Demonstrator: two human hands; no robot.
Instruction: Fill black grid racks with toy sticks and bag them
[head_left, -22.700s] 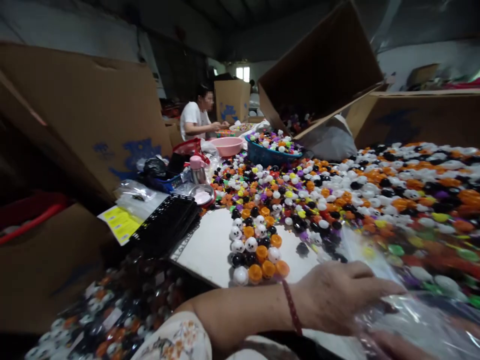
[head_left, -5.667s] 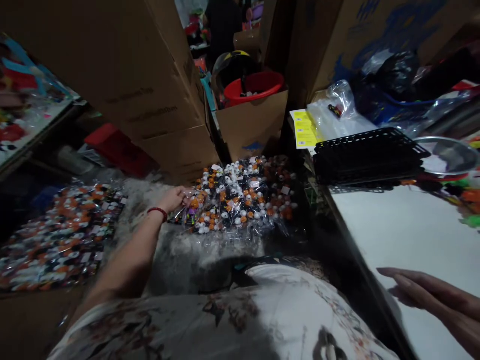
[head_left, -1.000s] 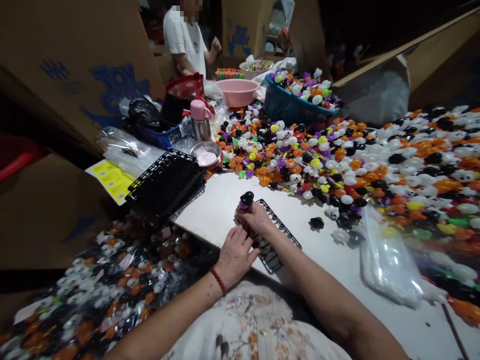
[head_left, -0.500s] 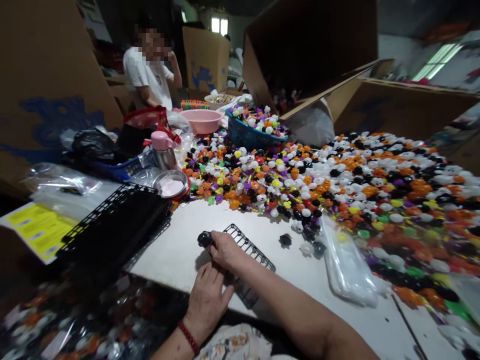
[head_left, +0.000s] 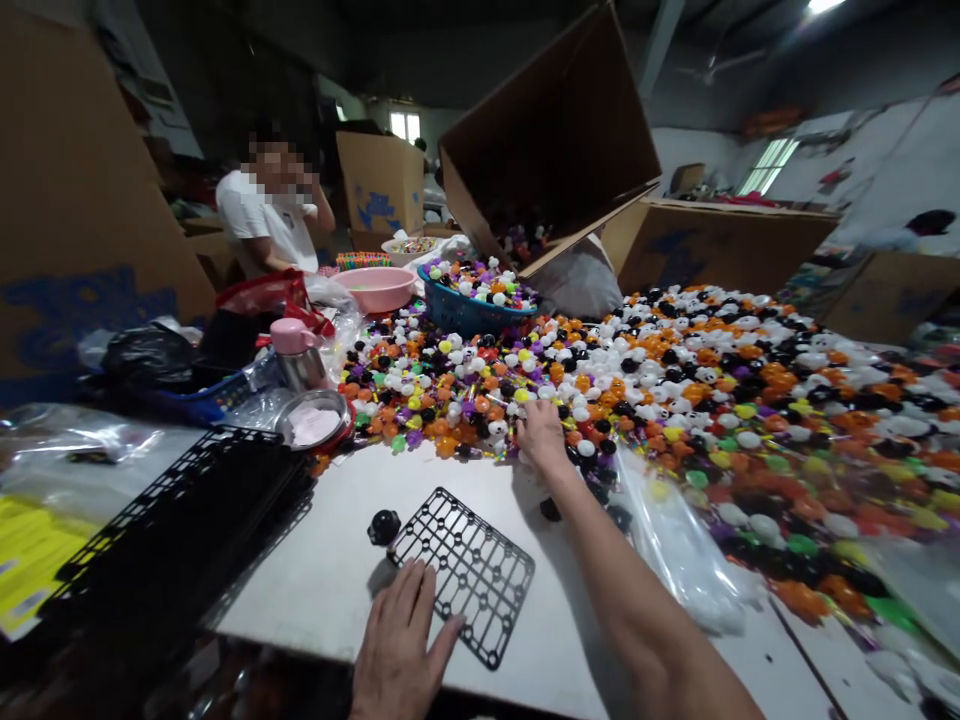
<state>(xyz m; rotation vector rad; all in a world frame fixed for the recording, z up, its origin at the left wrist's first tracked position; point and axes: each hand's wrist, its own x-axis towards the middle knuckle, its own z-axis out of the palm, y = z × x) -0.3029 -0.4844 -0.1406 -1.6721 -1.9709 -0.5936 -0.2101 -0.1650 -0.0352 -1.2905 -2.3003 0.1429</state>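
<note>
A black plastic grid rack (head_left: 469,575) lies on the white tabletop. One shiny black figure-like piece (head_left: 385,527) sticks out at its left corner. My left hand (head_left: 401,640) rests at the rack's near left edge with fingers stretched out, thumb apart, holding nothing visible. Farther forward, my right hand (head_left: 541,438) reaches into the near edge of a heap of small plastic toy pieces (head_left: 630,365) in white, orange, black, purple, green and yellow. Its fingers bend down among the pieces, and their tips are hidden.
Stacked black racks (head_left: 180,530) lie left, near a metal bowl of white powder (head_left: 315,422) and a pink-lidded flask (head_left: 296,355). Clear plastic bags (head_left: 686,560) lie right. Behind are a blue basket (head_left: 472,312), a tilted carton (head_left: 555,140) and a seated person (head_left: 270,220).
My right hand has left the black piece at the rack's corner and moved forward and right to the heap. My left hand stays beside the rack. The view has tilted up.
</note>
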